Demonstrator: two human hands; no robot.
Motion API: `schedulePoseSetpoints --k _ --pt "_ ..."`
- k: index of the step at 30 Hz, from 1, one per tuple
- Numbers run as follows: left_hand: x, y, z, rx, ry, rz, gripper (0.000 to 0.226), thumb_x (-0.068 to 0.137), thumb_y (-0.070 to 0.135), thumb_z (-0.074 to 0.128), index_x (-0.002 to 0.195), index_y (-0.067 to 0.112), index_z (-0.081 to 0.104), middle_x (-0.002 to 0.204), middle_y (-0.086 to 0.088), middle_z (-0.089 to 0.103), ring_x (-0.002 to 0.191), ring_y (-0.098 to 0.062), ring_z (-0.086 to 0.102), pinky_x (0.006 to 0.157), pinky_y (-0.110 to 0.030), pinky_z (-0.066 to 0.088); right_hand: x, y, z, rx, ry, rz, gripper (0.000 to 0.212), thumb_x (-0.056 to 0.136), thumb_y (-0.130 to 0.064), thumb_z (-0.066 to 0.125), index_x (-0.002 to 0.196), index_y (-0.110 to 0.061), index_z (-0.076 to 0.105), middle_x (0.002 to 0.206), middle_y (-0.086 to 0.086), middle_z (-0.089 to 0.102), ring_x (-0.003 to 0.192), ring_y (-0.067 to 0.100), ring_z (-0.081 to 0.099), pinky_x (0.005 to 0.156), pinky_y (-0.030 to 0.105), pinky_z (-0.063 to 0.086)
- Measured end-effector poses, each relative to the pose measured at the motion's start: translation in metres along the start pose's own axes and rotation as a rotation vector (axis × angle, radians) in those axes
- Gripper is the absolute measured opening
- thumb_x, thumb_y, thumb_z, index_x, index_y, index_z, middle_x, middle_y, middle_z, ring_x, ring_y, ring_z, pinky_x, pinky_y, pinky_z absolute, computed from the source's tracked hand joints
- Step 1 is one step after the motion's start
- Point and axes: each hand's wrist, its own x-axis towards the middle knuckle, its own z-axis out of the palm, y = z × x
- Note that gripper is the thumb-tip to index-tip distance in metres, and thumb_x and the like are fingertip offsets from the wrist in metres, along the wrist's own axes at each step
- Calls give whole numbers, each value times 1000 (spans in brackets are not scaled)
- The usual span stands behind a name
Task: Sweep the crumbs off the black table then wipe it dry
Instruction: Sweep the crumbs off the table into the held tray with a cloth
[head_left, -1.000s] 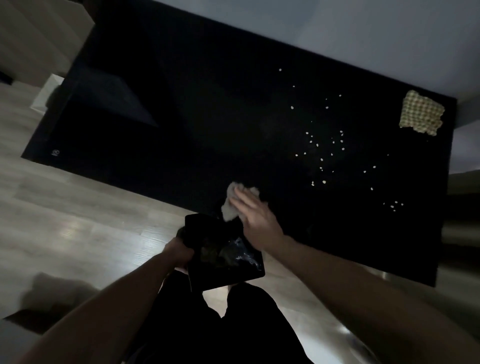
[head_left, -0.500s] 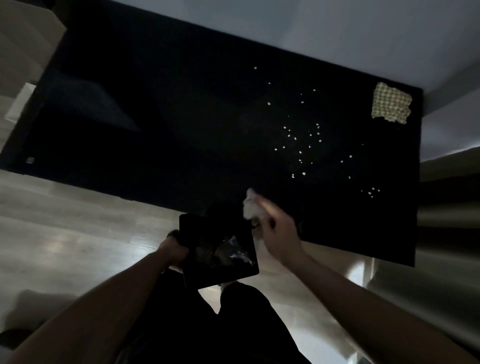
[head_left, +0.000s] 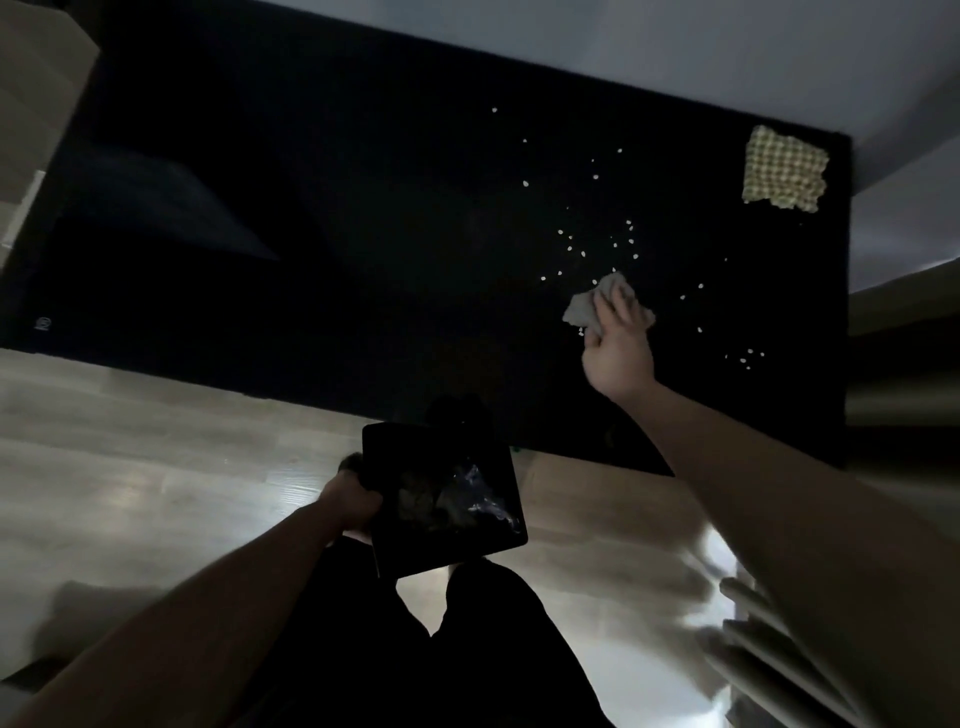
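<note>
The black table fills the upper view in dim light. Several pale crumbs lie scattered over its right half, with a small group near the right front. My right hand presses a crumpled grey rag onto the table among the crumbs. My left hand holds a black square bin lined with a dark plastic bag, just below the table's front edge. A yellow checked cloth lies flat at the table's far right corner.
Light wooden floor runs in front of the table. My dark-trousered legs stand below the bin. A pale wall rises behind the table. Pale furniture stands at the far left, and blurred light objects at the lower right.
My right hand has carried the rag from the table's front edge beside the bin out to the right, into the crumbs. The bin stays in my left hand.
</note>
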Motion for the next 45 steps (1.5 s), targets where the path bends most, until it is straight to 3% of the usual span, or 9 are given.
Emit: schedulePoseSetpoints --k 5,10,16,20,27,32,35,40,45 --pt "-5 4 0 -4 -7 -10 47 63 27 58 101 3 70 94 -19 76 91 -36 75 85 -45 63 -76 -41 30 136 17 -168 54 97 -4 50 150 -9 50 163 13 39 154 33 30 125 52 27" --pt "-11 8 0 -20 -21 -29 46 61 27 60 98 2 71 95 -20 75 92 -36 74 86 -45 63 -151 -87 55 289 -274 -340 65 89 3 56 151 -16 52 164 -3 40 154 17 32 119 51 36" --pt "-9 7 -1 -15 -19 -37 41 62 27 61 95 5 70 95 -20 75 91 -36 74 84 -45 63 -181 -94 30 532 -365 -270 54 95 -20 42 146 -20 58 158 -15 42 145 -15 28 125 20 23" --pt "-3 2 -2 -16 -29 -24 39 64 22 62 99 6 68 91 -18 75 86 -37 76 81 -48 65 -129 -61 0 527 -120 -144 52 99 3 48 147 -15 57 157 -3 48 148 2 38 126 34 29" --pt "47 -33 6 8 -64 -51 45 60 28 63 99 7 73 88 -17 78 81 -37 77 75 -51 65 11 6 -52 371 105 44 51 100 -13 43 151 -16 52 162 1 43 149 15 39 126 35 29" --pt "-13 11 -1 19 12 -39 5 78 13 64 74 12 66 92 -21 76 88 -35 74 70 -32 53 91 27 -51 175 42 92 49 102 -15 41 150 -20 47 159 -2 40 142 19 41 123 39 30" --pt "-21 14 1 2 21 -27 9 77 10 61 73 18 62 86 -15 73 88 -33 72 71 -34 51 109 17 -40 82 -49 196 53 105 -19 39 158 -20 38 169 1 25 154 33 23 127 45 18" --pt "-16 6 0 -45 -2 -57 17 72 12 58 84 16 68 86 -11 74 92 -33 73 68 -32 54 76 -13 -11 -5 -66 42 59 104 -16 44 162 -20 30 173 2 15 159 31 10 130 43 6" --pt "-19 11 1 -65 22 -54 13 73 14 58 84 15 64 98 -19 75 98 -36 73 71 -32 52 13 -39 24 61 -94 -243 58 102 -13 50 159 -23 38 170 -5 26 159 24 16 128 49 19"
